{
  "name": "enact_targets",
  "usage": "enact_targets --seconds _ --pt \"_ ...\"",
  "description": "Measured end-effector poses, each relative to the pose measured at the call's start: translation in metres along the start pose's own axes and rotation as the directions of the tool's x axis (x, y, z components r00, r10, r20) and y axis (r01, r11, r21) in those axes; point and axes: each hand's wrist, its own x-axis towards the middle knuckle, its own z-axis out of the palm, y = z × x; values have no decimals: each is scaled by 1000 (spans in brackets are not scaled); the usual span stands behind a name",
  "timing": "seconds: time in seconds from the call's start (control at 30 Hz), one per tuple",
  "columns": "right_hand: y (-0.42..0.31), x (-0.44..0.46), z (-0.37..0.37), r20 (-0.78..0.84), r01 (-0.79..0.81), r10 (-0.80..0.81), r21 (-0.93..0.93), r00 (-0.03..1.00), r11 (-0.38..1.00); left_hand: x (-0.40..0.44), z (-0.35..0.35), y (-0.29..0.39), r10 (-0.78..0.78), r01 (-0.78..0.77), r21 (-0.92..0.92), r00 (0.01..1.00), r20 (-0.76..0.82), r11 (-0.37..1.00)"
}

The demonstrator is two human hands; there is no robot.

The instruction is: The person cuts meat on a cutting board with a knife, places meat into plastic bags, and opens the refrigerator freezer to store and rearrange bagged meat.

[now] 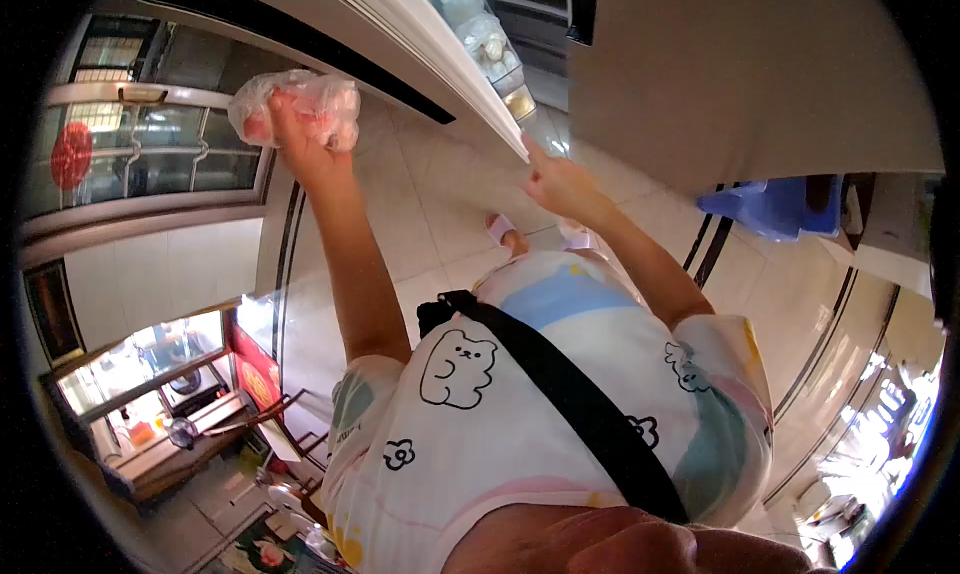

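My left hand [305, 154] is closed on a thin clear plastic bag [335, 109] with several pinkish-red lumps inside, held up at the upper left. The fingers of my right hand [560, 186] are closed on the lower corner of a white-edged fridge door [430, 54], which stands ajar. Behind that edge, in the opening, a clear bin [503, 69] holds bagged pale items [485, 39]. What exactly lies in either bag is too unclear to name.
A grey door panel [740, 84] fills the upper right. Below it is a blue plastic container [775, 209]. Glazed doors [150, 149] with a red round sticker stand at the left. My slippered foot [500, 229] rests on the tiled floor [410, 189].
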Motion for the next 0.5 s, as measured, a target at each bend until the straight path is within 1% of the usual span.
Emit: enact_targets --seconds 0.03,0.07,0.1,0.13,0.17,0.23,0.3,0.33,0.37,0.4,0.43,0.5 --pt "-8 9 0 -13 -11 10 -26 1000 1000 -3 6 0 -20 19 46 1000 24 999" --pt "-10 23 -3 -64 44 -43 17 997 999 1 10 -6 -25 23 45 999 39 999" --pt "-9 39 -6 -117 103 -95 57 989 993 7 9 -18 -72 70 27 995 67 997" --pt "-17 53 -8 -130 98 -90 62 987 993 11 5 -24 -117 116 10 988 97 993" --pt "-28 66 -12 -132 110 -97 96 986 989 9 6 -28 -116 116 12 987 113 993" --pt "-46 82 -14 -150 130 -110 132 983 983 -1 5 -30 -178 178 14 976 121 984" --pt "-55 87 -15 -197 68 -43 125 979 990 -5 7 -35 -146 146 9 982 122 989" --pt "-53 89 -18 -212 58 -18 183 977 981 -4 2 -38 -184 178 49 967 174 983" --pt "-49 93 -18 -216 62 -21 185 976 981 -2 -3 -45 -225 209 95 950 217 973" --pt "-46 94 -20 -228 38 3 177 974 983 0 -5 -50 -245 236 65 930 274 970" --pt "-45 93 -21 -239 15 26 169 971 986 1 -2 -50 -242 234 63 930 275 970" --pt "-45 97 -20 -236 -15 56 175 970 985 -1 4 -58 -268 274 33 898 349 961"
